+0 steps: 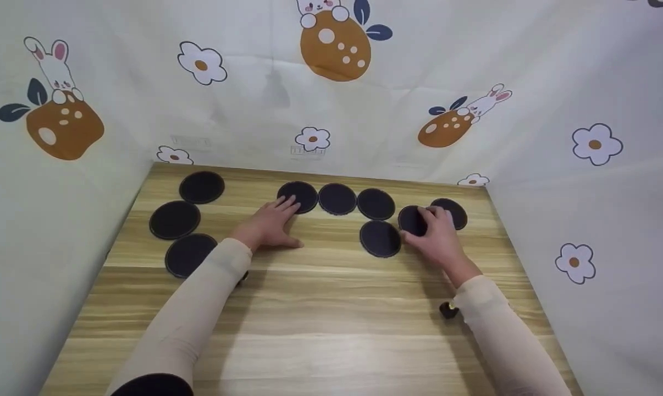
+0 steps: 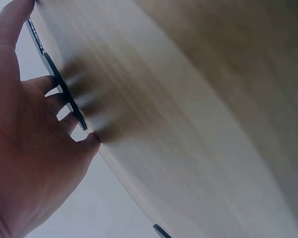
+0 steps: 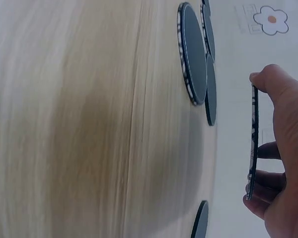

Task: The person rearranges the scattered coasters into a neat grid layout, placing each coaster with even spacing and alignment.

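My right hand (image 1: 437,235) holds a black round coaster (image 1: 411,221) by its rim, thumb on one side and fingers on the other. Seen edge-on in the right wrist view, that coaster (image 3: 254,134) is lifted off the wooden table. The fingertips of my left hand (image 1: 268,225) rest on another black coaster (image 1: 305,196), fingers spread and thumb out to the side. To its right lie two coasters in a row, a middle one (image 1: 337,199) and an end one (image 1: 376,204). A further coaster (image 1: 380,238) lies just in front of that row.
Behind my right fingers lies a partly covered coaster (image 1: 455,214). Three more coasters (image 1: 175,220) form a curve on the left side of the wood-grain table (image 1: 320,308). Patterned cloth walls (image 1: 243,110) stand around the table's back and sides.
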### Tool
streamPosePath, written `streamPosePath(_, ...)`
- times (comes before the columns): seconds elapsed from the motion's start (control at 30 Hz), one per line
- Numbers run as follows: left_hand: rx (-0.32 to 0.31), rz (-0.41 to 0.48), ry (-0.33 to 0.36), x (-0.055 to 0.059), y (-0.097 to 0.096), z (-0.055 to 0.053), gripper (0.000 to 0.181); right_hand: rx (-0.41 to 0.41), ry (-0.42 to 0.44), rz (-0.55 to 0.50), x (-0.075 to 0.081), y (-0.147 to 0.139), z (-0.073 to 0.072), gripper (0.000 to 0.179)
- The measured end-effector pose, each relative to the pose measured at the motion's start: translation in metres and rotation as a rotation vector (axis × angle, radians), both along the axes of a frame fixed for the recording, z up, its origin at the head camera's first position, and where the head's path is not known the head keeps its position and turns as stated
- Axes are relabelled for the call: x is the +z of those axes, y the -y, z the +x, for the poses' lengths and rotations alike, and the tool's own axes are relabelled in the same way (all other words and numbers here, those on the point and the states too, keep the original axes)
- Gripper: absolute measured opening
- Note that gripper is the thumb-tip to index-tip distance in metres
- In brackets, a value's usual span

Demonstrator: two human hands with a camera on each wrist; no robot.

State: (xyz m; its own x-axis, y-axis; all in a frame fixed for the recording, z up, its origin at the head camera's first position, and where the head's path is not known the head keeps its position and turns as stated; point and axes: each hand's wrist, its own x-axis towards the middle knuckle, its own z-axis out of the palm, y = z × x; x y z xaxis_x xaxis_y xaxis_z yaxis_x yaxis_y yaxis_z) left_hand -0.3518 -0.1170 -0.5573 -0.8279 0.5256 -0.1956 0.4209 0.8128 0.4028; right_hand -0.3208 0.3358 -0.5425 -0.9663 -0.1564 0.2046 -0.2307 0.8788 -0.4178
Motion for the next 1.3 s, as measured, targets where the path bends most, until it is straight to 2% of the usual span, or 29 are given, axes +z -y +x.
streamPosePath(0.77,-0.007,0.012,-0.021,-0.003,-0.001,-0.002,0.111,0.155,0.024,0.014,0.011,0.057,0.003,0.089)
streamPosePath(1.07,-0.001,0.005,-0.003,-0.002,0.0,-0.002,0.112,0.189,0.05,0.021,0.012,0.079,0.003,0.089)
streamPosePath(1.3,-0.007,0.003,-0.016,-0.002,0.0,-0.002,0.112,0.227,0.053,0.045,0.01,0.095,0.002,0.087)
